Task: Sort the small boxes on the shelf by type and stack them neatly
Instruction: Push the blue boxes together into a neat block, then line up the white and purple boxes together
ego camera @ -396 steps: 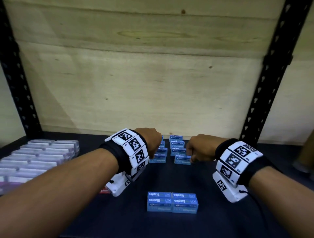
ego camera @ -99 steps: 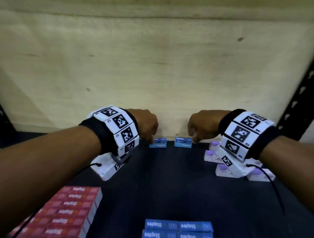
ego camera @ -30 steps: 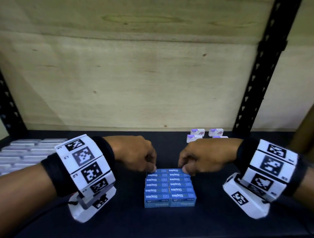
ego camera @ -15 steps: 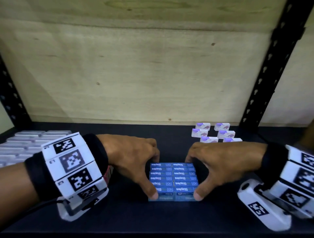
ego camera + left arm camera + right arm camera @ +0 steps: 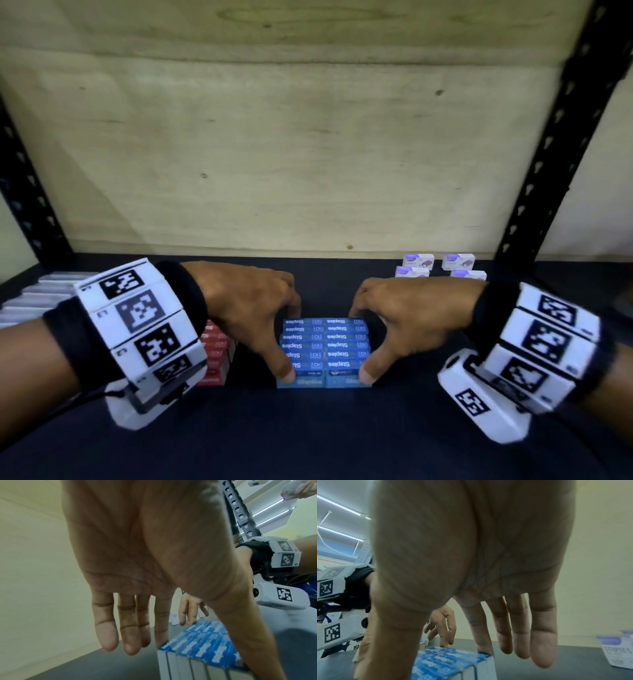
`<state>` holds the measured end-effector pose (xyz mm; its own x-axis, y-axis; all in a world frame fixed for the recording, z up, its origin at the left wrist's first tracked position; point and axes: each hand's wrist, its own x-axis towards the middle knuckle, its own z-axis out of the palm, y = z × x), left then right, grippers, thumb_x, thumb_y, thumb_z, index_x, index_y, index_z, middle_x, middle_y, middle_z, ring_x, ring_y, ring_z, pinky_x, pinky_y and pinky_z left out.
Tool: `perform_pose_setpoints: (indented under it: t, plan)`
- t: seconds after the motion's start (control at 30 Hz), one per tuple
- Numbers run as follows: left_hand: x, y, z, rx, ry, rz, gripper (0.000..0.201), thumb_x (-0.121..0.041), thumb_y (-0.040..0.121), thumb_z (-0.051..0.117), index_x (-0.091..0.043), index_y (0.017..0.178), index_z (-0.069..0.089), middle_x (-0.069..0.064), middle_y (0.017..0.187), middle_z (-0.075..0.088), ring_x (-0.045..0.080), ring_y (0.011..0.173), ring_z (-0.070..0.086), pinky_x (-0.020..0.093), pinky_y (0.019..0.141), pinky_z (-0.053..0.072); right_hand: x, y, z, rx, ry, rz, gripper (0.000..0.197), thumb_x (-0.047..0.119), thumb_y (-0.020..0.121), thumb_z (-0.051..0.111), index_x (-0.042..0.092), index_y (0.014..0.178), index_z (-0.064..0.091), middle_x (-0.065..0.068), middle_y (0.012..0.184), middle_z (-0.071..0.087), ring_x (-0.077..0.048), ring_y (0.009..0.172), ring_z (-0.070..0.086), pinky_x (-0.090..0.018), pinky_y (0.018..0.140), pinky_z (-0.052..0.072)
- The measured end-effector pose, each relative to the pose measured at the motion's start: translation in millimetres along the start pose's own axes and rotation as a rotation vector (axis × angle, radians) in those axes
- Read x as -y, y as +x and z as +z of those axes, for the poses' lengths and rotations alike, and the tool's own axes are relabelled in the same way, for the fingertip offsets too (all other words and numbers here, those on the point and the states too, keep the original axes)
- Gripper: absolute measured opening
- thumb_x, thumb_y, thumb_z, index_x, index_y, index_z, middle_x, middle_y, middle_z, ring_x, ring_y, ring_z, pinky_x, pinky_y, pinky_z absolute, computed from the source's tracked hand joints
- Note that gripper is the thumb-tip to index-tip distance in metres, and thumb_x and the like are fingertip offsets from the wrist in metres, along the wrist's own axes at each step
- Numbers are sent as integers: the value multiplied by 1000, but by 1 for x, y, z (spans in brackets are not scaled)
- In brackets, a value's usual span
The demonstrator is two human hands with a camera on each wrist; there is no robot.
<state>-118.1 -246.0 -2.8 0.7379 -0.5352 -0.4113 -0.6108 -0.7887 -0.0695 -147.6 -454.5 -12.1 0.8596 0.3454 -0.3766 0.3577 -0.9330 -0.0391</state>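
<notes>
A flat block of blue staple boxes (image 5: 325, 349) lies on the dark shelf (image 5: 308, 428), two columns wide and several rows deep. My left hand (image 5: 287, 342) spans its left side, thumb tip on the front left corner and index finger (image 5: 161, 635) on the back corner. On the right side my right hand (image 5: 363, 344) mirrors it, with the thumb at the front right corner and the index finger (image 5: 483, 639) at the back. Both hands squeeze the block front to back. The other fingers hang straight and free behind the blue boxes (image 5: 205, 646) (image 5: 447, 661).
A stack of red staple boxes (image 5: 215, 356) stands just left of the block, partly behind my left wrist. Grey boxes (image 5: 34, 298) lie in rows at the far left. Purple-and-white boxes (image 5: 442, 267) sit at the back right. A wooden back panel (image 5: 308, 154) and black uprights (image 5: 555, 154) bound the shelf.
One second ago both hands were curled at the back row of the blue block. Since then the thumbs have spread to its front corners, and this hold has stayed over the last half second.
</notes>
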Motion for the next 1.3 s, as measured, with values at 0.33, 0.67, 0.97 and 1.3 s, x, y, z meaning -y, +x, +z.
perform_pose_setpoints:
  t: [0.33,0.67,0.97,1.3]
  plan:
    - [-5,7,-10,45,-30,-45,105,-90,52,62,-35,139,44,-20,143,41,6,125,48,34,107,41,-12,-1,-5,-1,-6,38,95,72,65,74,29,143,42,12,140,45,-16,121,53,-39,100,48]
    - [-66,71,-48,-301,94,162,55,-69,83,56,-34,125,55,-7,126,58,19,115,55,37,91,48,-126,-51,-14,-164,18,359,34,55,83,68,36,111,62,15,108,59,-8,100,57,-26,90,46]
    - [-108,138,-77,-288,152,154,48,-54,84,68,-25,122,60,-2,116,61,22,108,58,33,76,45,-169,-42,0,-179,50,482,31,36,86,72,29,112,57,11,104,57,-12,96,55,-23,79,41]
    - [-141,159,-82,-176,215,102,41,-39,86,73,-13,116,61,7,105,56,28,102,62,34,70,45,-168,-29,7,-89,7,456,26,31,92,66,21,116,63,6,109,62,-12,89,55,-19,63,39]
